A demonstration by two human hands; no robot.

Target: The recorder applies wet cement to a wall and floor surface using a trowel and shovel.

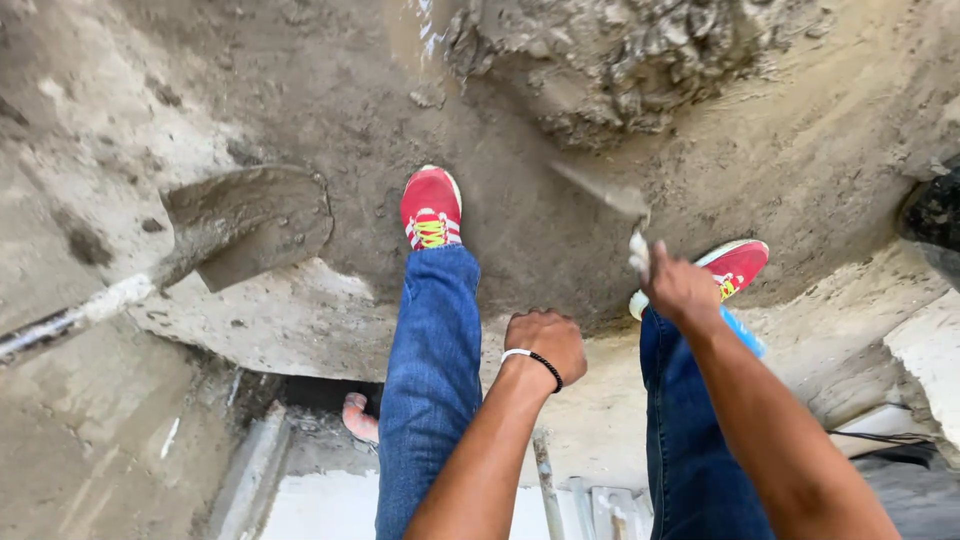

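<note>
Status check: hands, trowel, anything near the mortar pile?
Right hand gripping trowel. Left hand fisted, empty. Mortar pile ahead; shovel lying left.

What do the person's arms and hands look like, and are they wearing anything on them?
Both arms are bare, with no sleeves showing, and neither hand wears a glove. The left hand has two thin bands at the wrist, one white and one black. The right hand and its wrist have nothing on them: no watch, ring or band shows.
</note>
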